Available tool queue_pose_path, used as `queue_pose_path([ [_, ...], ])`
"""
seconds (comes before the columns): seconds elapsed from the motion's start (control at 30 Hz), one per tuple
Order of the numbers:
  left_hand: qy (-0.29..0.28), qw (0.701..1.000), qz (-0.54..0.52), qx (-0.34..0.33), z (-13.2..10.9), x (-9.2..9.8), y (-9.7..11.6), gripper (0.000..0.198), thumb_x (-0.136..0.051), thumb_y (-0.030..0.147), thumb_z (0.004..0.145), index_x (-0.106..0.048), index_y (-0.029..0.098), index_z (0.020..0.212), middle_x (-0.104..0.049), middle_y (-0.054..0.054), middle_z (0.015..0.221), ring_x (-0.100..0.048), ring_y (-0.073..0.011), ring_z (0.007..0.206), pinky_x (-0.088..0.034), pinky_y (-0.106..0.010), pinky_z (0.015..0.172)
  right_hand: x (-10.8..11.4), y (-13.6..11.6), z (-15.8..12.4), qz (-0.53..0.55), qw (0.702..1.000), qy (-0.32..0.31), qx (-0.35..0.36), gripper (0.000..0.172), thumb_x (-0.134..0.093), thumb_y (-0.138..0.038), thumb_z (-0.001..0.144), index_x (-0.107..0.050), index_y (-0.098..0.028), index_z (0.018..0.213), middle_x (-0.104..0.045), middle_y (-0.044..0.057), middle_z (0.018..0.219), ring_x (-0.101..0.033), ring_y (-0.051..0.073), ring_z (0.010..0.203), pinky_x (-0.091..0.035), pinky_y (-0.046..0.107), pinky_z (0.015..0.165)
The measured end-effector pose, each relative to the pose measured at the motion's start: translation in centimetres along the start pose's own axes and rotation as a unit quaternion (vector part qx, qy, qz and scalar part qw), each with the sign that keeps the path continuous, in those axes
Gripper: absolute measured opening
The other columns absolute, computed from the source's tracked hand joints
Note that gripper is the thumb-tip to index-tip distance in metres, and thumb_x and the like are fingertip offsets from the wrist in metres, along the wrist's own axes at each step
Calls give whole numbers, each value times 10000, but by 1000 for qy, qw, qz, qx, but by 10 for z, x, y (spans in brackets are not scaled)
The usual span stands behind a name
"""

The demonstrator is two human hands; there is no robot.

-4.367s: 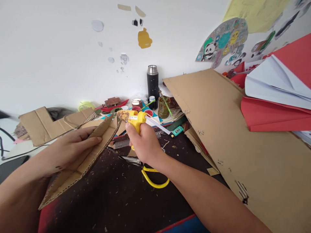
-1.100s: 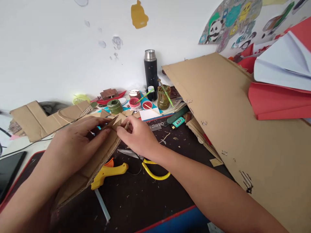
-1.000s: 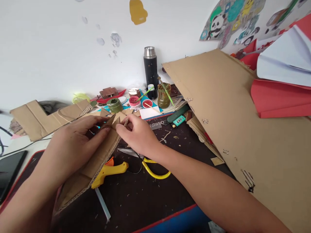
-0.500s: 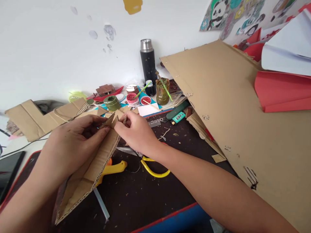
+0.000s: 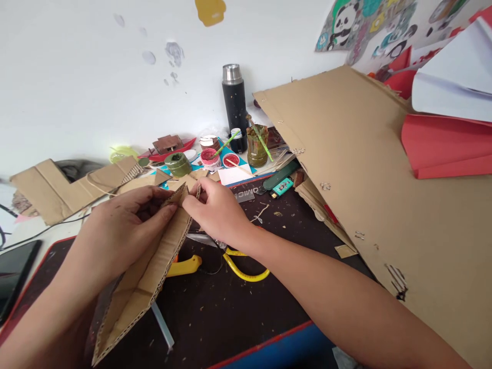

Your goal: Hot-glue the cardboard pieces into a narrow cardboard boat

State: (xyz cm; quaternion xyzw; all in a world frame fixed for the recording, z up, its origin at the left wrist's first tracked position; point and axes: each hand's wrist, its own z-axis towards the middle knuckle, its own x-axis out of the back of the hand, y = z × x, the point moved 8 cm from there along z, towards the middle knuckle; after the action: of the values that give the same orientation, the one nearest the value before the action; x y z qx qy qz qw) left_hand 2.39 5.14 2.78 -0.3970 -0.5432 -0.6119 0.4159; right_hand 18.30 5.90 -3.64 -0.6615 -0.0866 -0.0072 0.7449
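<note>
My left hand (image 5: 123,230) grips a long folded strip of corrugated cardboard (image 5: 148,277) that slants from the lower left up to the middle. My right hand (image 5: 217,212) pinches a small cardboard piece (image 5: 186,190) against the strip's top end, fingers closed on it. Both hands meet at that tip. The yellow glue gun (image 5: 184,265) lies on the dark mat (image 5: 238,312) below the strip, partly hidden by it. Its clear glue stick (image 5: 163,330) pokes out toward me.
Yellow-handled scissors (image 5: 244,269) lie under my right wrist. A big cardboard sheet (image 5: 384,189) leans at the right under red and white paper (image 5: 446,138). Paint jars (image 5: 209,156), a brush jar (image 5: 257,148) and a black flask (image 5: 235,105) stand at the back. More cardboard (image 5: 57,184) lies far left.
Earlier my right hand held the glue gun at the strip's tip; the gun now lies on the mat. Both hands press a small piece onto the tip, and the strip has tilted steeper.
</note>
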Motion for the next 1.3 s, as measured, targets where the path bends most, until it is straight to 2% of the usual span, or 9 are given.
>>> queue_pose_path([
  [0.23,26,1000,-16,-8,-1,3,0,409,-590,615,782,-806,329,977,-835,16,956,-756,-277,879,-525,-330,687,0,0,0,-3,1000,-5,2,129,-565,-343,882,-529,-241,811,-618,-29,744,-564,158,697,-357,287,619],
  [0.5,62,990,-67,-105,-3,-1,13,332,-616,474,888,-835,358,1108,-857,50,1096,-789,-262,990,-561,-339,834,0,1,1,9,1000,-1,-14,164,-570,-338,877,-485,-243,774,-559,-47,661,-525,148,631,-343,286,580],
  [0.77,35,993,-51,-96,-5,-1,17,388,-603,451,911,-813,332,1214,-855,28,1101,-784,-270,975,-548,-335,791,1,0,1,27,999,0,-30,163,-572,-354,890,-501,-241,796,-603,-29,716,-583,160,683,-368,281,591],
  [1.1,18,992,-52,-115,-7,-4,21,391,-572,463,914,-817,286,1162,-838,-4,1053,-761,-254,917,-567,-320,800,1,1,0,17,1000,-1,-24,160,-547,-337,891,-479,-244,782,-583,-32,704,-557,158,666,-343,285,575],
  [1.3,4,994,-63,-94,-6,-6,18,382,-584,491,906,-817,291,1134,-841,-13,1060,-764,-268,955,-562,-328,797,2,-1,1,13,1000,-1,-19,143,-543,-319,874,-470,-244,777,-544,-46,679,-525,152,652,-345,293,593],
])
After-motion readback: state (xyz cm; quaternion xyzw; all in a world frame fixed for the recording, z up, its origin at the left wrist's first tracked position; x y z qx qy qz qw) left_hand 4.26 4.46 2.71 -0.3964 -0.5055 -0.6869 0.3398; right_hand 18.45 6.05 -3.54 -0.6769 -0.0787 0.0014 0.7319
